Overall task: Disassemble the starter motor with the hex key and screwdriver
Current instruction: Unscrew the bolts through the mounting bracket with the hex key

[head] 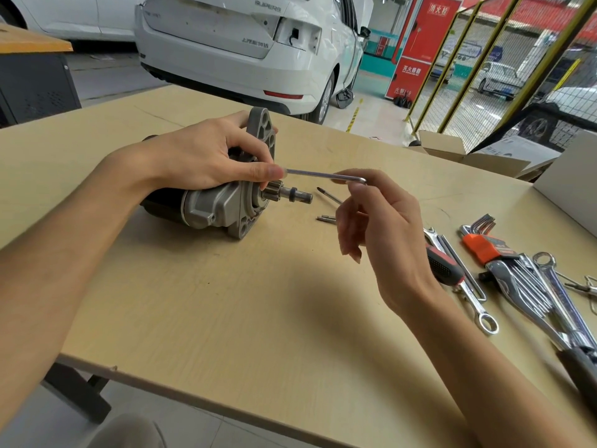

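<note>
The starter motor lies on its side on the wooden table, its grey nose housing and pinion shaft pointing right. My left hand grips the top of the housing, and its thumb tip touches the long end of a silver hex key. My right hand pinches the key at its bend, holding it level above the shaft. A screwdriver with a red and black handle lies behind my right hand, its tip showing near the shaft. Loose bolts lie beside the shaft.
An orange-holdered hex key set and several wrenches lie at the table's right. An open cardboard box and a white box stand at the far right. A white car is parked beyond the table.
</note>
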`<state>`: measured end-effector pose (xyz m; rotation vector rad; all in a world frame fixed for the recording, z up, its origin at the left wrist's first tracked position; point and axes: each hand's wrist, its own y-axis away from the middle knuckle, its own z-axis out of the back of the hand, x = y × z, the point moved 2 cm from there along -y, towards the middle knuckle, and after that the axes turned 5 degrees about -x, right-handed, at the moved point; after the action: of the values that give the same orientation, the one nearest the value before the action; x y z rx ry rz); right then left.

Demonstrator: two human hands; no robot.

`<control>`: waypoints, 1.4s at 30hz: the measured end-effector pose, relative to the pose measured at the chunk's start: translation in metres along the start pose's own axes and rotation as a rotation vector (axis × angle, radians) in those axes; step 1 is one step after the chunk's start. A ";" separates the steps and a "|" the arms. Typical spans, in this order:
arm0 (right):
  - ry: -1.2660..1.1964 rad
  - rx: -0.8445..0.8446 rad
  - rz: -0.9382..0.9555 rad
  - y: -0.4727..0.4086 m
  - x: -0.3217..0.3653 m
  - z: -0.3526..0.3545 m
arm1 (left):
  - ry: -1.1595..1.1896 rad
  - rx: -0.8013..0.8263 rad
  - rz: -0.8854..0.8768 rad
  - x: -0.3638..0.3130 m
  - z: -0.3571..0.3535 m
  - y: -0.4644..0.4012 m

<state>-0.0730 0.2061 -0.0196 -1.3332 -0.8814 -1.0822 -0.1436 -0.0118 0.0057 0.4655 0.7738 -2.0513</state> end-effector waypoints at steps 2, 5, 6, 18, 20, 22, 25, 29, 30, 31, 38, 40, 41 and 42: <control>-0.018 -0.016 -0.048 -0.002 -0.002 0.002 | -0.003 -0.008 -0.007 0.000 0.000 0.000; -0.115 -0.012 -0.096 -0.004 -0.002 0.004 | -0.004 -0.008 -0.010 0.002 0.000 0.000; -0.161 -0.009 -0.107 -0.004 -0.002 0.005 | -0.007 -0.008 -0.013 0.002 0.000 0.000; 0.049 -0.070 -0.414 -0.006 -0.009 0.011 | 0.020 -0.001 -0.026 0.004 -0.001 -0.001; 0.045 -0.059 -0.427 -0.006 -0.008 0.011 | 0.026 -0.003 -0.032 0.004 -0.001 -0.001; 0.010 -0.021 -0.378 -0.006 -0.006 0.009 | 0.025 -0.003 -0.034 0.004 -0.001 -0.002; -0.020 0.032 -0.351 -0.005 -0.004 0.005 | 0.025 0.001 -0.032 0.004 0.000 -0.001; -0.099 0.046 -0.374 -0.005 -0.007 0.005 | 0.029 0.007 -0.040 0.004 0.000 -0.001; -0.112 0.052 -0.360 -0.005 -0.007 0.004 | 0.031 0.009 -0.041 0.004 -0.001 -0.001; -0.120 0.059 -0.341 -0.005 -0.007 0.003 | 0.037 0.012 -0.042 0.004 0.000 -0.001; 0.050 0.063 -0.009 0.002 -0.002 -0.003 | 0.033 0.036 -0.034 0.003 0.000 0.000; 0.111 0.063 0.093 0.005 -0.001 -0.005 | 0.034 0.037 -0.033 0.002 0.000 0.000; 0.133 0.064 0.120 0.006 -0.001 -0.005 | 0.033 0.039 -0.032 0.002 0.000 0.000; 0.145 0.063 0.133 0.006 -0.001 -0.005 | 0.029 0.042 -0.032 0.002 0.000 0.000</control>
<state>-0.0680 0.2005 -0.0231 -1.2273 -0.7035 -1.0257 -0.1444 -0.0132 0.0045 0.5104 0.7607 -2.0982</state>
